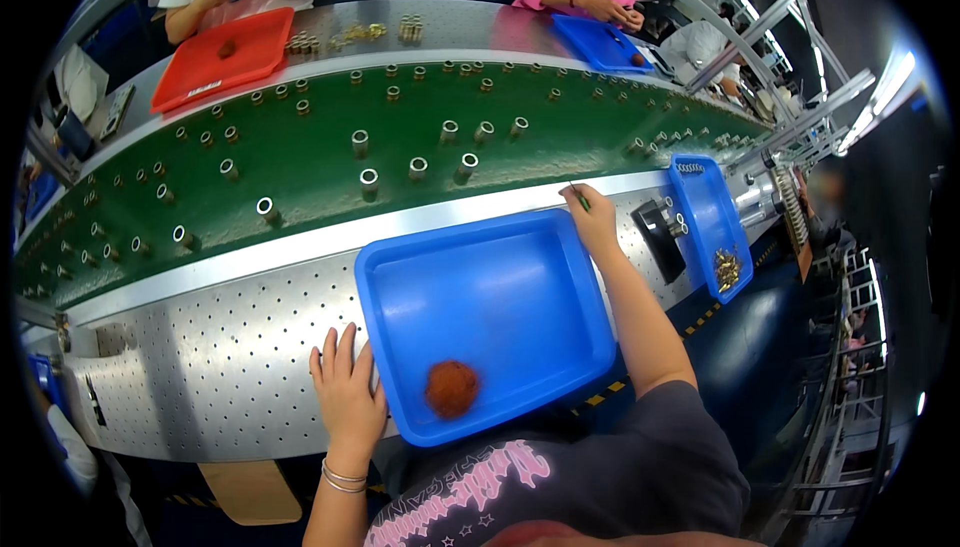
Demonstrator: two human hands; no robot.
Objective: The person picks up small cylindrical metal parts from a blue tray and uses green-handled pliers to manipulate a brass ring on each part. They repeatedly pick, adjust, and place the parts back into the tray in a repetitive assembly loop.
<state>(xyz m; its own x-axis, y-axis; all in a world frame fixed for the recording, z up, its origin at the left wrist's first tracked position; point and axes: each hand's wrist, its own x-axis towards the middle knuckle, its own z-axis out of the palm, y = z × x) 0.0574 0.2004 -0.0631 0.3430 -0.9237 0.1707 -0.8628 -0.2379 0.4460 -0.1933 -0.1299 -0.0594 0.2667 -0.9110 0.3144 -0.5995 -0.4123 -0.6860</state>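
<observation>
A large blue tray (490, 297) lies in front of me on the perforated metal worktop, with a round reddish-brown clump (452, 389) in its near left corner. My left hand (347, 389) rests on the worktop beside the tray's left wall, fingers spread and holding nothing. Beyond the tray's far right corner, my right hand (594, 217) pinches a thin pointed tool with a green handle (581, 200); its exact kind is too small to make out. The tool's tip points toward the metal edge of the green conveyor belt (320, 167).
Several short metal sleeves (369, 181) stand upright on the belt. To the right are a black holder (659, 242) with metal sleeves and a narrow blue tray (712, 217) with brass-coloured parts. Two people work across the belt, near a red tray (230, 62) and a blue tray (600, 44).
</observation>
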